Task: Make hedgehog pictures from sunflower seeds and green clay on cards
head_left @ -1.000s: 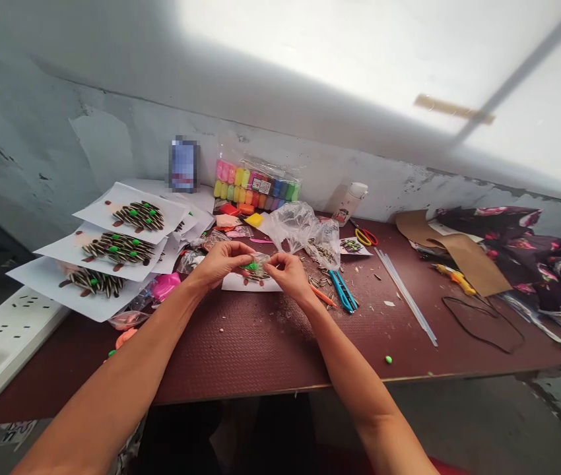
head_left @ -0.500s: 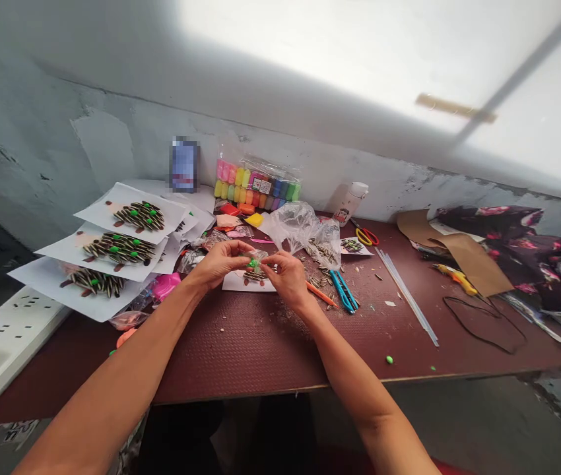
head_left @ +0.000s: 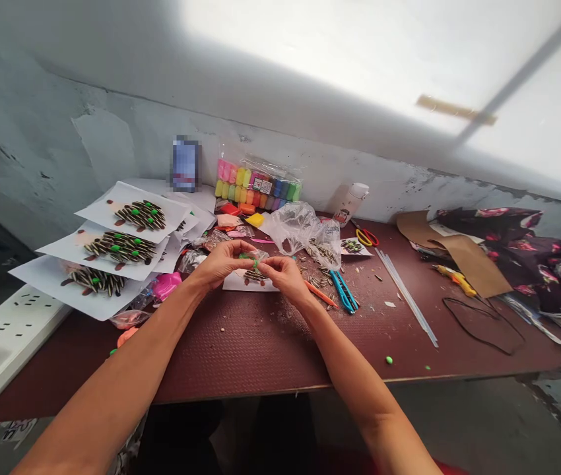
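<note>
Between my two hands is a small clear plastic packet (head_left: 261,254) with bright green clay (head_left: 255,262) in it. My left hand (head_left: 224,262) grips it from the left with finger and thumb pressed together. From the other side my right hand (head_left: 284,273) pinches the packet's right part. Under the hands lies a white sheet (head_left: 241,284) bearing striped seeds and brown dots, partly covered by the fingers. An orange pencil-like tool (head_left: 323,295) and a blue utility knife (head_left: 343,290) rest just right of my right hand.
Stacked sheets with seed hedgehogs (head_left: 121,247) stand at left above a white power strip (head_left: 18,316). Behind are a bag of coloured clay (head_left: 255,185), a plastic bag (head_left: 290,224) and a white bottle (head_left: 350,203). Scissors (head_left: 367,236), clear glue sticks (head_left: 406,297) and a yellow glue gun (head_left: 459,280) lie right.
My right hand's fingers have shifted slightly on the green clay packet, which stays between both hands. Everything else on the table stays where it was.
</note>
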`<state>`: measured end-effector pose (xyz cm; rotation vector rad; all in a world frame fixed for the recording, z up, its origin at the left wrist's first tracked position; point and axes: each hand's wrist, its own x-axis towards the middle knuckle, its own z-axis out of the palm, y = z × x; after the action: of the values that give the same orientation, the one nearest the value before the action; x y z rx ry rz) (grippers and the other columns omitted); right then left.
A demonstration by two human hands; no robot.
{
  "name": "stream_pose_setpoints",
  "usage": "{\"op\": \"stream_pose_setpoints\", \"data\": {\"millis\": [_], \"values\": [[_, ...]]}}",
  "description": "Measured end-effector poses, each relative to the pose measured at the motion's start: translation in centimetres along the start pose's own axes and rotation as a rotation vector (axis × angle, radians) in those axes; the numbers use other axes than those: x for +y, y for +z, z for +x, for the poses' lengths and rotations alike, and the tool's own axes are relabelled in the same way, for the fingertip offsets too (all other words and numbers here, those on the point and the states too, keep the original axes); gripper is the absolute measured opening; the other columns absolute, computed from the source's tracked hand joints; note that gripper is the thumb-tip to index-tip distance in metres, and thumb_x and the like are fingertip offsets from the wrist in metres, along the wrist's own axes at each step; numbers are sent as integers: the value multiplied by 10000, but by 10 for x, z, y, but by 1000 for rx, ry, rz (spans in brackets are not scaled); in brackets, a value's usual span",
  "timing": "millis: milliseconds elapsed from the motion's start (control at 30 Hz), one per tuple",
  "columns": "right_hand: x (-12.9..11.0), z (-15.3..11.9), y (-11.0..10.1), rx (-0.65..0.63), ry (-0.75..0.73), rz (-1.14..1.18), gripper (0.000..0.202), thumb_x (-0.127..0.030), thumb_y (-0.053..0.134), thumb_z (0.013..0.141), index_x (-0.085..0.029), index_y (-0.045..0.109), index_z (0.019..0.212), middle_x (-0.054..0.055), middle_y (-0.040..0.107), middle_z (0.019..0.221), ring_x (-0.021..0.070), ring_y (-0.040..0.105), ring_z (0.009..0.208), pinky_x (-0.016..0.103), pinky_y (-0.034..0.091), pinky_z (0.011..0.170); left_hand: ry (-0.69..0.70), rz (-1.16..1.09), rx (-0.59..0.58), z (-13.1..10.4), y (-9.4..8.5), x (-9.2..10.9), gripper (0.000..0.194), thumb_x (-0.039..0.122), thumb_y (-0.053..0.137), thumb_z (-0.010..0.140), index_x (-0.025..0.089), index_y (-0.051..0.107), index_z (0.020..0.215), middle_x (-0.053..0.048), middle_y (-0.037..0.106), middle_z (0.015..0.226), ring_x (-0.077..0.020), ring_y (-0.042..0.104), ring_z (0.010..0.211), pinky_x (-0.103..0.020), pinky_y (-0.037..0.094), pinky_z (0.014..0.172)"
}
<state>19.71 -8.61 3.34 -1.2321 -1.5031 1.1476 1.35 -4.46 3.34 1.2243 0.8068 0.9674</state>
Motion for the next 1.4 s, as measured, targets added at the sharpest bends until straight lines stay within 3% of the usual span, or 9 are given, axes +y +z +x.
{"op": "stream_pose_setpoints", "data": {"millis": [133,267,400,533,900,1167,1400], "values": [[-1,-1,0,63,-9,32,391,-543,749,736,-156,698,763,14,667,675,97,518,553,210,386,509,23,36,1,2,0,-2,424,264,886,535,143,667,877,-15,689,849,-143,641,746,-277,522,698],[-3,-2,-1,15,-65,2,319,-478,694,809,-160,722,795,14,675,699,106,536,567,221,419,538,33,69,16,3,-1,-3,417,276,870,539,141,661,874,-13,684,837,-141,636,712,-264,523,645],[1,0,-1,89,-150,-161,200,-310,636,860,-176,782,880,42,728,824,139,594,684,246,464,645,25,30,27,3,-2,-3,432,244,879,523,135,666,883,-16,691,824,-136,636,690,-262,523,638],[2,-2,-1,153,-207,-363,142,-206,688,840,-208,811,912,29,695,797,139,580,690,248,444,679,8,23,-10,3,-3,-5,428,229,889,530,133,674,888,-28,705,811,-146,642,664,-274,527,613],[-3,-8,3,119,-319,-665,119,-221,713,899,-262,793,978,19,665,863,150,613,776,241,418,718,-5,-9,-18,-1,1,-4,486,283,919,530,132,680,925,-31,688,876,-153,656,733,-306,560,685],[-6,-10,2,93,-367,-747,124,-228,644,946,-219,766,964,36,648,879,158,609,786,247,407,711,-39,-23,-23,0,0,-5,521,326,941,540,134,663,937,-32,689,883,-157,663,740,-322,566,702],[-3,-9,5,89,-356,-781,166,-269,628,965,-246,770,1048,28,654,879,146,605,775,234,398,691,12,2,-36,2,-1,-7,497,249,905,535,124,676,959,-33,687,925,-146,646,778,-285,532,717]]}}
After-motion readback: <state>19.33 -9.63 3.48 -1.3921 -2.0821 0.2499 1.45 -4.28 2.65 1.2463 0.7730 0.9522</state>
